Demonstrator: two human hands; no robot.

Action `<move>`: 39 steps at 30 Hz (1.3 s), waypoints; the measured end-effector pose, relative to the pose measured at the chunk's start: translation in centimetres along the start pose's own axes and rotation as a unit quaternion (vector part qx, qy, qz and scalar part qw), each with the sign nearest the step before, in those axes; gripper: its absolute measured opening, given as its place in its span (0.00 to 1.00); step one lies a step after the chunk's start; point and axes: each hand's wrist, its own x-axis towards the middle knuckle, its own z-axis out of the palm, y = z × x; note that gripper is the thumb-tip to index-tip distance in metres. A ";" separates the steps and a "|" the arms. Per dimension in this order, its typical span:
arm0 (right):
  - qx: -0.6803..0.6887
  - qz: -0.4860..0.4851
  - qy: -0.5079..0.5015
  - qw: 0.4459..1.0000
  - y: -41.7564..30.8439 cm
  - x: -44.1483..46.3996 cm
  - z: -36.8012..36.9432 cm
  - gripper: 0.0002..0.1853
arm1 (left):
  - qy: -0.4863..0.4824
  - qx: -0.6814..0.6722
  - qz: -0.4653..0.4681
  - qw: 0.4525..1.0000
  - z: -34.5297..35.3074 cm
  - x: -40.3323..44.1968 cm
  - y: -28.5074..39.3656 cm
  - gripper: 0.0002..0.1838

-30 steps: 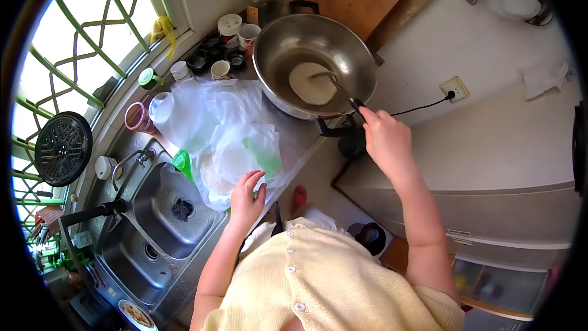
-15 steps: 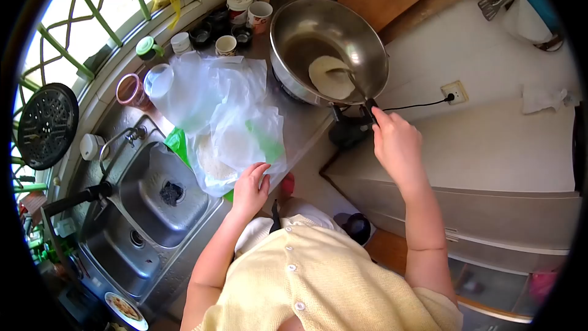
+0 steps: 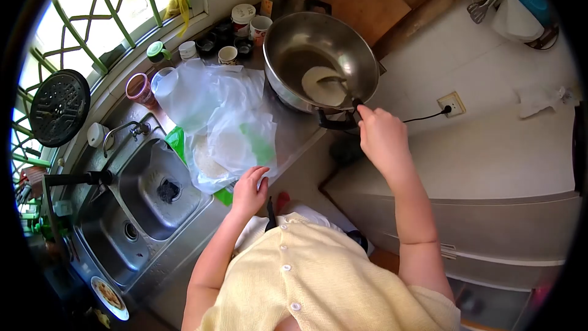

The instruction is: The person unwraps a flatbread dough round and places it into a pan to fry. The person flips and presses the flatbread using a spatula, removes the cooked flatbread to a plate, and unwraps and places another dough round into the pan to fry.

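My right hand [image 3: 384, 138] is closed around the dark handle of a spatula [image 3: 346, 90]. Its metal blade reaches into a large steel wok [image 3: 283, 76] and lies against a pale round flatbread [image 3: 323, 91] on the wok's near inner side. Loosely curled with fingers apart, my left hand [image 3: 250, 191] hovers by the counter's front edge. It is beside the crumpled clear plastic bags [image 3: 242, 125]; whether its fingertips touch them I cannot tell. Through the plastic a pale round shape shows.
A double sink [image 3: 160, 202] with a tap [image 3: 138, 127] lies to the left. Cups and jars [image 3: 228, 55] line the window side. Wooden boards [image 3: 361, 0] lean behind the wok. A plugged cord [image 3: 446, 110] runs along the right wall. A plate of food [image 3: 109, 297] sits bottom left.
My view has shifted slightly, so the wok sits a little further left in it. The spatula's blade stays on the flatbread, and my left hand remains by the bags.
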 end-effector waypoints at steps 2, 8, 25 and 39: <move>0.046 -0.018 0.020 0.999 0.5 -0.5 -1.0 0.15 | 0.009 0.017 0.007 1.000 1.1 0.1 0.2 0.14; 0.116 -0.005 0.104 0.988 4.0 1.9 4.5 0.15 | 0.035 0.065 0.024 0.997 3.8 0.5 1.5 0.14; 0.365 -0.037 0.131 0.921 3.6 1.4 6.8 0.15 | 0.350 0.017 0.005 0.937 6.5 0.3 -4.1 0.09; 0.874 0.118 -0.012 0.471 -10.2 -6.3 5.5 0.09 | 0.477 -0.037 0.072 0.875 9.2 0.8 -7.7 0.10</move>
